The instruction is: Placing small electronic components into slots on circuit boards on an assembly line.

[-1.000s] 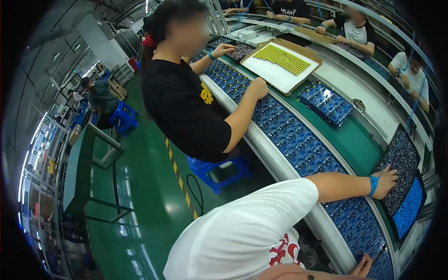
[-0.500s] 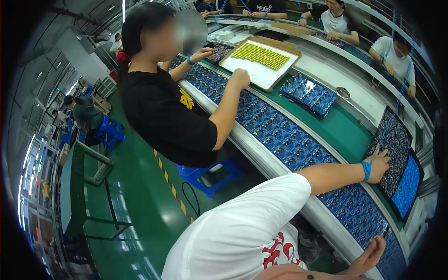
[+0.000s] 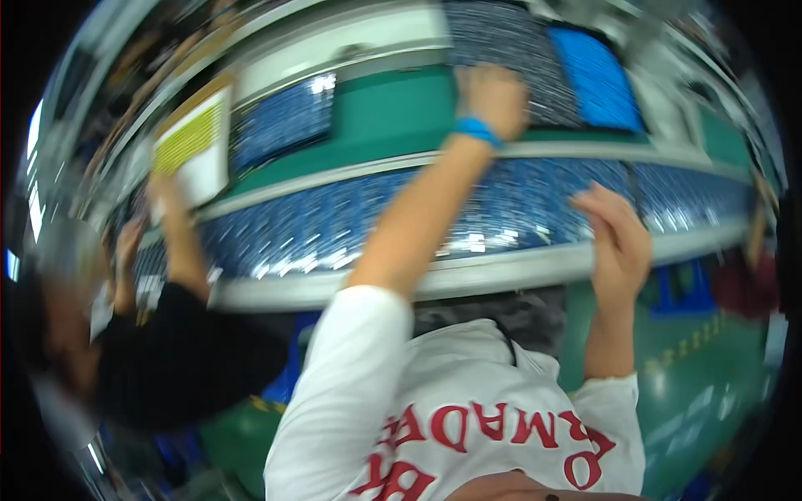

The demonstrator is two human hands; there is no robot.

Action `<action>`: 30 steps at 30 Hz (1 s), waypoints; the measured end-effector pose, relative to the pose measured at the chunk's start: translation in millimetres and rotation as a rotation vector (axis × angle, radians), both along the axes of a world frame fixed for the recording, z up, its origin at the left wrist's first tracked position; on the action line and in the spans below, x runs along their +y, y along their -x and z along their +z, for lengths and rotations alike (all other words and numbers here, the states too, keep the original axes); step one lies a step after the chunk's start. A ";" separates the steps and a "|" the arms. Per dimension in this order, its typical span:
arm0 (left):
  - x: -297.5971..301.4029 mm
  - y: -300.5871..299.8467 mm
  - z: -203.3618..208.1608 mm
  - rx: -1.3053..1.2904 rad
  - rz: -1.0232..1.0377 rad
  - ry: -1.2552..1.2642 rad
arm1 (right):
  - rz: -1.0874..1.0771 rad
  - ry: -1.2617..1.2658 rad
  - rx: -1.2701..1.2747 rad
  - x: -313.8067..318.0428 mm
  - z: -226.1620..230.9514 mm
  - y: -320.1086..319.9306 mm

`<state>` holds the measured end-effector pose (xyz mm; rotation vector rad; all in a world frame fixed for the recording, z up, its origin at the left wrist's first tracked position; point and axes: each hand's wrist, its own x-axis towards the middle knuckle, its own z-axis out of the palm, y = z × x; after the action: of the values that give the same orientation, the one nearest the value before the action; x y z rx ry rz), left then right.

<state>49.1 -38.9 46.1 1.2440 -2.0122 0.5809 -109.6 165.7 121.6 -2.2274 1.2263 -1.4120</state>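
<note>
My left hand, with a blue wrist strap, is over the near left part of a black tray of small dark parts. Its fingers are smeared by motion, so their grip is unclear. Over the row of blue circuit boards hangs my right hand, its fingers bent and drawn together toward the left. Anything between those fingertips is too small or blurred to make out. Bright blue parts fill the section to the right of the dark ones.
A stack of blue boards lies on the green surface. Farther left is a white-lined box of yellow parts. A co-worker in black reaches in at the left. The line's pale rail runs in front of me.
The view has swung right, bringing the tray to the top middle. My left hand, earlier spread on the dark parts, is now blurred there. My right hand has come up over the boards.
</note>
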 end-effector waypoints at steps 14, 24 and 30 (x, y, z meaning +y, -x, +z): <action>-28.2 8.4 -0.1 -0.130 -0.126 -0.144 | -0.108 -0.540 0.130 -24.3 -26.4 56.1; -38.9 -1.9 11.0 -0.278 -0.217 -0.110 | -0.040 -0.284 0.649 -38.5 -45.7 48.7; -34.7 -4.8 17.4 -0.122 -0.230 -0.129 | -0.036 -0.259 0.655 -40.1 -45.8 47.7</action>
<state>53.8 -73.6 63.5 1.0514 -2.2871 0.4296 -157.3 125.6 75.7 -2.5573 1.5259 -0.4757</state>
